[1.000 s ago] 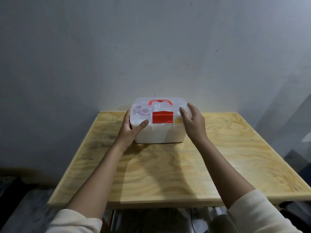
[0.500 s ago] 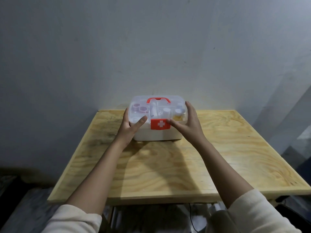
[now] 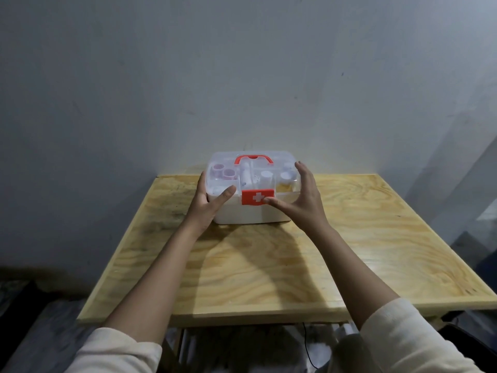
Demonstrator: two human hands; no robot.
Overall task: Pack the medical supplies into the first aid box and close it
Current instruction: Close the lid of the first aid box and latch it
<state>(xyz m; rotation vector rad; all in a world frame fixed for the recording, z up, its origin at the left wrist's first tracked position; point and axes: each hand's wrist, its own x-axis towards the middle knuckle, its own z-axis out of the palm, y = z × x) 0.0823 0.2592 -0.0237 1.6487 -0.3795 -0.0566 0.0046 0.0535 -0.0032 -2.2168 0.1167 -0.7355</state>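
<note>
The first aid box (image 3: 242, 214) is white with a clear lid and stands at the far middle of the wooden table (image 3: 349, 251). Its lid is down, with a red handle (image 3: 253, 159) lying on top and a red latch (image 3: 258, 197) with a white cross flat against the front. Through the lid I see tape rolls (image 3: 223, 170), small bottles and other supplies. My left hand (image 3: 208, 203) grips the box's left front corner, thumb on the lid. My right hand (image 3: 301, 200) cups the right side, its thumb tip touching the latch.
A plain grey wall rises right behind the table. Dark clutter and a cable lie on the floor under the table's near edge. A grey slanted surface stands at the right.
The red latch has swung down from raised to flat against the box front. My right thumb moved from the lid's right side to the latch. My left hand stayed at its corner.
</note>
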